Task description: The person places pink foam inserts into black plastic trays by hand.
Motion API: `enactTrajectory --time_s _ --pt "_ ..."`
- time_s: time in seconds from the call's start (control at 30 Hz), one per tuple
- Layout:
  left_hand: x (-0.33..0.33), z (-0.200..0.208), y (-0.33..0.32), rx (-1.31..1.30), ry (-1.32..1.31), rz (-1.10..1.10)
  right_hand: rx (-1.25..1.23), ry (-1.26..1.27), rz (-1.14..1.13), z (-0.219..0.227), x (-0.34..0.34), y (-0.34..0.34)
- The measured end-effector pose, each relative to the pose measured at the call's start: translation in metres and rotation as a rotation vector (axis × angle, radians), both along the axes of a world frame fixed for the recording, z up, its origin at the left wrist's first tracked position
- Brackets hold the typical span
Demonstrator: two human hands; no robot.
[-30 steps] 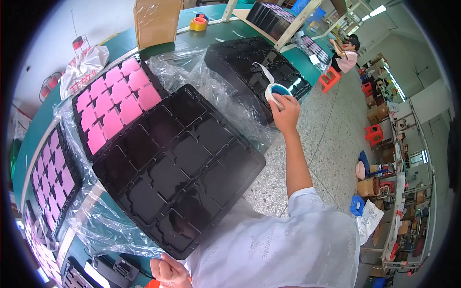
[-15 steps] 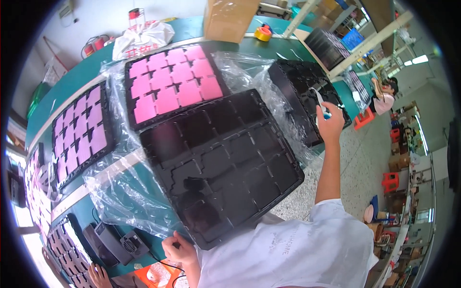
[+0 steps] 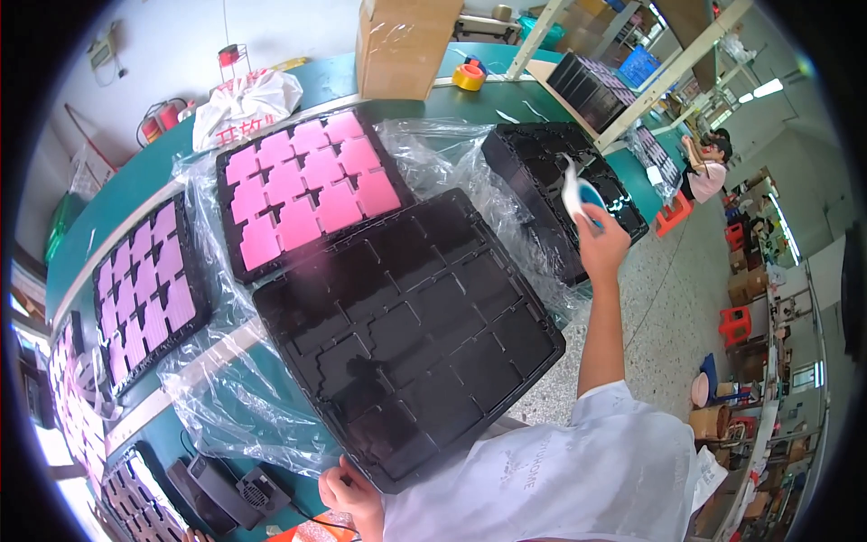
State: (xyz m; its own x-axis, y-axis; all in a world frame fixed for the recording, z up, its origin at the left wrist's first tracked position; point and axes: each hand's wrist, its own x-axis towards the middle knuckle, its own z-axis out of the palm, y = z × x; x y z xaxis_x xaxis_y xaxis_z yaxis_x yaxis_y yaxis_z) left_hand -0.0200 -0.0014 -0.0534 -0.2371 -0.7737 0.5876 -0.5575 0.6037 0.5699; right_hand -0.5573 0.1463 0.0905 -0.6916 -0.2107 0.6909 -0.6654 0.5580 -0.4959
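Note:
A large black plastic tray (image 3: 424, 316) with molded compartments lies tilted in front of me, its near corner close to my body. My left hand (image 3: 350, 492) is closed with curled fingers beside that corner; whether anything is in it is hidden. My right hand (image 3: 603, 244) reaches out over a stack of black trays (image 3: 533, 194) at the right. Its fingers grip a white-and-blue ring-shaped roll (image 3: 582, 194), blurred, of a kind I cannot make out. Beyond the large tray sits a black tray of pink pieces (image 3: 307, 185).
Another tray with pink-purple pieces (image 3: 144, 289) lies at the left. Clear plastic film (image 3: 244, 406) spreads over the green table. A cardboard box (image 3: 402, 50), a yellow tape roll (image 3: 469, 76) and a white bag (image 3: 248, 108) stand at the back. A desk telephone (image 3: 212, 492) is near left.
My right hand has moved slightly left with the roll, which now shows more of its white and blue sides. My left hand has come nearer the tray's corner. The view has shifted a little.

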Motion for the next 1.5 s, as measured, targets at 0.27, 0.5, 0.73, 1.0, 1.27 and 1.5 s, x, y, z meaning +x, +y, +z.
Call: enactTrajectory --time_s 0.27,0.5,0.73,1.0,1.27,1.5 --pt "-0.002 0.001 0.003 0.030 -0.024 0.061 0.206 0.218 0.678 -0.002 -0.041 -0.168" --pt "-0.004 -0.008 0.002 -0.023 -0.014 0.128 0.402 -0.033 0.597 -0.065 -0.081 -0.192" --pt "-0.011 0.007 0.001 -0.048 -0.050 0.121 0.779 -0.097 0.707 -0.046 -0.088 -0.204" --pt "-0.003 0.007 0.000 -0.074 -0.011 0.030 0.719 0.077 1.100 0.013 -0.023 -0.359" --pt "-0.009 0.021 -0.008 0.066 -0.074 0.006 1.082 0.074 1.235 -0.037 -0.008 -0.413" --pt "-0.010 0.023 -0.007 0.079 -0.106 0.032 0.974 0.113 1.173 -0.042 0.034 -0.418"
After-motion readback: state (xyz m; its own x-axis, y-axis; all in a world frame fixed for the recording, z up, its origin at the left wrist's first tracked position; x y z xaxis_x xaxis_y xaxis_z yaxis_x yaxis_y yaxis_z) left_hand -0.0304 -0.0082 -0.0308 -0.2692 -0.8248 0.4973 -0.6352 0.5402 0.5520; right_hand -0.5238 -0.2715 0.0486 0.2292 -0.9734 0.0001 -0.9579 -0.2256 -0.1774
